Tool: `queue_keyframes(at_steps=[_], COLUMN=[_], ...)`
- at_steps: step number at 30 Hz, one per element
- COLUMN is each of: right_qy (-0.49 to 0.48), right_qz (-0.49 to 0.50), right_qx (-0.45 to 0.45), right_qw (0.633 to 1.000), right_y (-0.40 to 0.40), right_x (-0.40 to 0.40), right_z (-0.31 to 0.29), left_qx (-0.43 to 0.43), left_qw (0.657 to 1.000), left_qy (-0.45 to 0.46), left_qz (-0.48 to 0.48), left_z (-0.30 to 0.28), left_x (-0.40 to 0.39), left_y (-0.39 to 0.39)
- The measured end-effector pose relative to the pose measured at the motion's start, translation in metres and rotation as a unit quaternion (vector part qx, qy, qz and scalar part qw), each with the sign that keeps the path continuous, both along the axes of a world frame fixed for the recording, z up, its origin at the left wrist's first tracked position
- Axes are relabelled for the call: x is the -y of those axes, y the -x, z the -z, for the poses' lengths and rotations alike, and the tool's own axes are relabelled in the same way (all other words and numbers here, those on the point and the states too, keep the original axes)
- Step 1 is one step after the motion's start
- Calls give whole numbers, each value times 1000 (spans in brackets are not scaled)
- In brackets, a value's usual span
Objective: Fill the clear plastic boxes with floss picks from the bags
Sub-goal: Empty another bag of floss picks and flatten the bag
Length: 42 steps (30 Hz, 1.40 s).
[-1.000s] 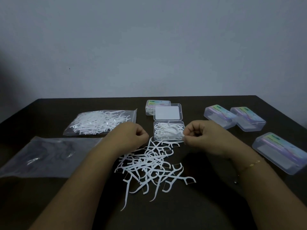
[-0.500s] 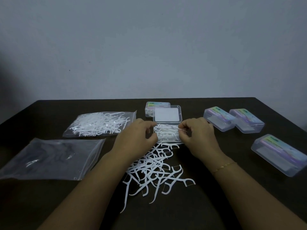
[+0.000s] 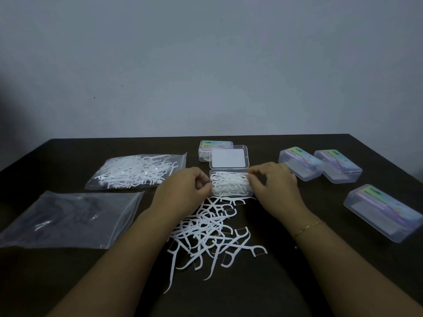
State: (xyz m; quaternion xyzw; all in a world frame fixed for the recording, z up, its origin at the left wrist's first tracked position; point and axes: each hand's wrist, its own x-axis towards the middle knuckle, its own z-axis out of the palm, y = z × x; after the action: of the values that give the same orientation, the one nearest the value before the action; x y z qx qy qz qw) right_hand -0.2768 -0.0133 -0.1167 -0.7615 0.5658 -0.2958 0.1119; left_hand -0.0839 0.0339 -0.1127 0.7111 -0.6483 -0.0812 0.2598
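Note:
A clear open box (image 3: 245, 192) sits mid-table, holding a layer of white floss picks (image 3: 229, 182), its lid (image 3: 229, 157) folded back behind it. My left hand (image 3: 183, 193) is at the box's left end with curled fingers and thumb pinching the ends of those picks. My right hand (image 3: 272, 186) does the same at the right end. A loose pile of floss picks (image 3: 210, 234) lies in front of the box, between my forearms. A bag full of floss picks (image 3: 137, 171) lies at the back left.
An almost empty plastic bag (image 3: 68, 219) lies flat at the left. One closed box (image 3: 215, 147) stands behind the open lid. Three closed clear boxes stand at the right: two at the back (image 3: 299, 165) (image 3: 337, 167) and one nearer (image 3: 384, 211). The dark table (image 3: 309, 282) ends at a grey wall.
Both hands moved forward from above the loose pile to the open box and spread to its two ends. The bunch of picks they carried now lies inside it.

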Motion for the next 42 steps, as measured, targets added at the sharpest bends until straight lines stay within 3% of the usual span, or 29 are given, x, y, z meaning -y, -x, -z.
queue_keyframes(at_steps=[5, 10, 19, 22, 33, 38, 42], right_qy=[-23, -23, -27, -27, 17, 4, -18], right_qz=[5, -11, -63, -67, -61, -68, -82], right_qx=[27, 33, -53, -73, -3, -37, -72], right_qw=[999, 999, 996, 995, 998, 997, 994], right_y=[-2, -3, -4, -4, -5, -2, -1], right_x=[0, -2, -2, -3, -3, -3, -3], right_z=[-1, -1, 3, 4, 4, 2, 0], left_qx=[1, -73, -141, -140, -109, -28, -21], left_qw=[1000, 997, 990, 990, 991, 998, 998], left_qy=[0, 20, 23, 30, 81, 58, 52], left_qz=[1, -1, -12, -14, 15, 26, -1], left_z=[1, 8, 14, 14, 8, 9, 2], left_x=[3, 9, 16, 16, 10, 10, 7], left_y=[2, 6, 11, 10, 10, 9, 4])
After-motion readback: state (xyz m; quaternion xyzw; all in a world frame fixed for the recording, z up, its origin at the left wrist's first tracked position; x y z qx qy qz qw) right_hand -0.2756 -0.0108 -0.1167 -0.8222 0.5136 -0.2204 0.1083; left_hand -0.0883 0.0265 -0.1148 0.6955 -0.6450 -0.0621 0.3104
